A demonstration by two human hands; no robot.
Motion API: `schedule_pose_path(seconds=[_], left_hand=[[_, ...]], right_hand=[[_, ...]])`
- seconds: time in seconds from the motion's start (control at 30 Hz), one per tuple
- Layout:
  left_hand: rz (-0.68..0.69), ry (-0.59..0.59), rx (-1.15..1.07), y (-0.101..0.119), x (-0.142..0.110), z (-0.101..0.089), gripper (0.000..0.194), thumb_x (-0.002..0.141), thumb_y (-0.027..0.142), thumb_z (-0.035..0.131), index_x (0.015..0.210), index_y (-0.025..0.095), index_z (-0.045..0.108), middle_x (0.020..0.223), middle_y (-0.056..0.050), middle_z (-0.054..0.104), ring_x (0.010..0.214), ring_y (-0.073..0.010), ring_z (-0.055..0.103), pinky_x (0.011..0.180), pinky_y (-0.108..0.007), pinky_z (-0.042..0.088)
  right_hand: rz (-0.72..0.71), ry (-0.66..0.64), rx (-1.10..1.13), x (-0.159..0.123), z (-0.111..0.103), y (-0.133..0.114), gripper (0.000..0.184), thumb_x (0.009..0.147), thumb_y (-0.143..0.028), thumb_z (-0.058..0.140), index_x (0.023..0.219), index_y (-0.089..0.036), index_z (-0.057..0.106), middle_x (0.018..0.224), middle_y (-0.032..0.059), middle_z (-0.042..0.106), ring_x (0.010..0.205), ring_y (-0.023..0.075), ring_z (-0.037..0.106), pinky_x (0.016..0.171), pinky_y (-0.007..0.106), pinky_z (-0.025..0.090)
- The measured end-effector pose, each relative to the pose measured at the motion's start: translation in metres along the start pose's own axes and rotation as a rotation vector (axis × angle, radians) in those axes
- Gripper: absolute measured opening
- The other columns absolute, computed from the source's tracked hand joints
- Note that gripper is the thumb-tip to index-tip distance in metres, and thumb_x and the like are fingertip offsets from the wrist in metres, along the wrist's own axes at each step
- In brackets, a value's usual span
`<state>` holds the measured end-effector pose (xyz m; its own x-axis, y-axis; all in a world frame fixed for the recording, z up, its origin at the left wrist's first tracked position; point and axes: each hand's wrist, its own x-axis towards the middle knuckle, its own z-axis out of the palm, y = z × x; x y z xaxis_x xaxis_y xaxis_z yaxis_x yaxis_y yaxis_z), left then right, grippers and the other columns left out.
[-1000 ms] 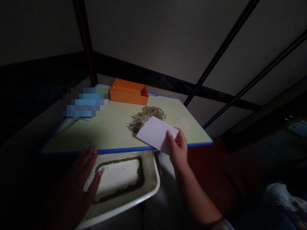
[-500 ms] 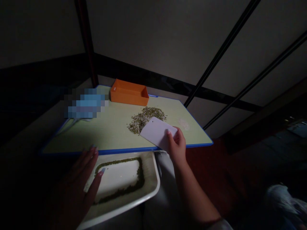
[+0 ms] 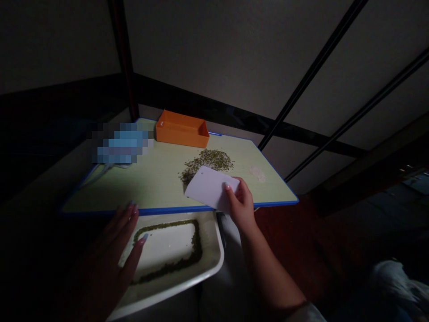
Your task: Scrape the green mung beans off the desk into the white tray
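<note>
At the near side sits a white tray (image 3: 220,261), dim along its left end, with dark green bits (image 3: 197,248) gathered in a band around its floor and a paler bare middle. The left hand (image 3: 109,257) lies over the tray's left end, fingers straight and thumb spread apart from them; shadow makes it hard to tell how firmly it touches. Just past the tray runs the blue-edged bench (image 3: 150,179), its top a pale yellow-green, brighter to the right and shaded at the near left. Over its near edge the right hand (image 3: 243,205) pinches a white card (image 3: 208,188) between thumb and fingers — the card slants left, its far side up against a loose scatter of green grains (image 3: 214,157). Right of the grains, a faint whitish patch (image 3: 258,174) marks the top. Farther back stand an orange box (image 3: 182,140), open upward, and, at the left, a blurred-out blue item (image 3: 124,143). To the right, below the bench, the floor (image 3: 281,241) is dark red. Beyond everything rises a dull grey wall (image 3: 214,49), crossed by dark strips — the room itself is deeply shadowed.
</note>
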<state>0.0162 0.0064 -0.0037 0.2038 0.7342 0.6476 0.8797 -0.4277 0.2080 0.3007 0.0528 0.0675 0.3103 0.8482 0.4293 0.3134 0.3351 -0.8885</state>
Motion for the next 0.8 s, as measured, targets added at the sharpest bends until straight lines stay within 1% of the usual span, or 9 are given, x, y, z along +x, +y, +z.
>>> schedule_pose_path(seconds=[0.23,0.37,0.43,0.5,0.53,0.6,0.67,0.7,0.8], left_hand=[[-0.001,0.013,-0.004,0.003,0.001,-0.001,0.062,0.090,0.041,0.039,0.148,0.027,0.024,0.148,-0.008,0.049,0.139,-0.0239,0.042,0.107,-0.048,0.046],[0.020,-0.002,-0.007,0.001,0.002,0.002,0.062,0.090,0.041,0.038,0.148,0.027,0.024,0.149,-0.008,0.048,0.139,-0.0239,0.042,0.106,-0.049,0.046],[0.015,0.003,-0.007,-0.002,0.001,0.003,0.062,0.090,0.041,0.038,0.148,0.027,0.024,0.150,-0.008,0.047,0.139,-0.0241,0.041,0.107,-0.049,0.046],[0.006,0.013,-0.010,-0.003,0.000,0.003,0.062,0.090,0.040,0.038,0.148,0.028,0.024,0.149,-0.008,0.047,0.139,-0.0240,0.042,0.107,-0.049,0.046],[0.000,0.013,-0.014,-0.003,0.000,0.003,0.062,0.089,0.040,0.039,0.148,0.028,0.024,0.148,-0.008,0.048,0.139,-0.0238,0.042,0.107,-0.048,0.046],[-0.004,0.012,-0.015,-0.003,-0.001,0.002,0.062,0.089,0.040,0.039,0.148,0.029,0.024,0.148,-0.008,0.049,0.138,-0.0237,0.043,0.105,-0.048,0.047],[-0.008,0.008,-0.013,-0.003,-0.001,0.002,0.062,0.089,0.041,0.038,0.148,0.029,0.023,0.148,-0.007,0.048,0.138,-0.0238,0.043,0.105,-0.048,0.048],[-0.005,0.004,-0.014,-0.004,-0.001,0.003,0.062,0.090,0.042,0.038,0.148,0.029,0.023,0.149,-0.007,0.048,0.138,-0.0238,0.043,0.105,-0.048,0.048],[-0.008,0.000,-0.035,-0.005,-0.001,0.006,0.061,0.090,0.042,0.035,0.148,0.030,0.022,0.150,-0.006,0.046,0.139,-0.0235,0.040,0.107,-0.049,0.046]], right_hand=[[0.039,-0.108,0.116,0.002,0.001,-0.003,0.022,0.081,-0.042,0.064,0.088,-0.022,0.058,0.072,-0.0029,0.056,0.067,0.0138,0.050,0.059,0.023,0.039],[0.078,-0.160,0.180,0.001,0.001,-0.004,0.025,0.078,-0.043,0.067,0.087,-0.022,0.059,0.071,-0.0031,0.056,0.065,0.0135,0.049,0.056,0.023,0.039],[0.077,-0.151,0.204,-0.001,-0.002,-0.002,0.026,0.077,-0.044,0.069,0.087,-0.022,0.059,0.071,-0.0032,0.056,0.065,0.0132,0.050,0.056,0.022,0.039],[0.071,-0.076,0.234,-0.001,-0.007,0.001,0.027,0.077,-0.044,0.069,0.088,-0.021,0.059,0.071,-0.0032,0.057,0.064,0.0128,0.050,0.056,0.022,0.039],[0.067,-0.010,0.245,0.000,-0.011,0.003,0.028,0.077,-0.045,0.069,0.088,-0.021,0.059,0.072,-0.0032,0.057,0.064,0.0126,0.050,0.057,0.022,0.039],[0.067,0.150,0.236,0.004,-0.022,0.008,0.030,0.077,-0.046,0.069,0.089,-0.020,0.058,0.074,-0.0026,0.059,0.064,0.0125,0.051,0.058,0.023,0.040],[0.046,0.330,0.179,0.009,-0.035,0.011,0.033,0.075,-0.046,0.070,0.090,-0.019,0.059,0.077,-0.0020,0.060,0.067,0.0131,0.052,0.060,0.024,0.040],[0.035,0.397,0.146,0.011,-0.041,0.013,0.033,0.075,-0.047,0.069,0.089,-0.019,0.059,0.076,-0.0019,0.060,0.067,0.0132,0.052,0.061,0.024,0.040],[0.019,0.481,0.040,0.015,-0.054,0.016,0.034,0.075,-0.047,0.067,0.089,-0.017,0.061,0.076,-0.0016,0.058,0.066,0.0130,0.050,0.061,0.025,0.039]])
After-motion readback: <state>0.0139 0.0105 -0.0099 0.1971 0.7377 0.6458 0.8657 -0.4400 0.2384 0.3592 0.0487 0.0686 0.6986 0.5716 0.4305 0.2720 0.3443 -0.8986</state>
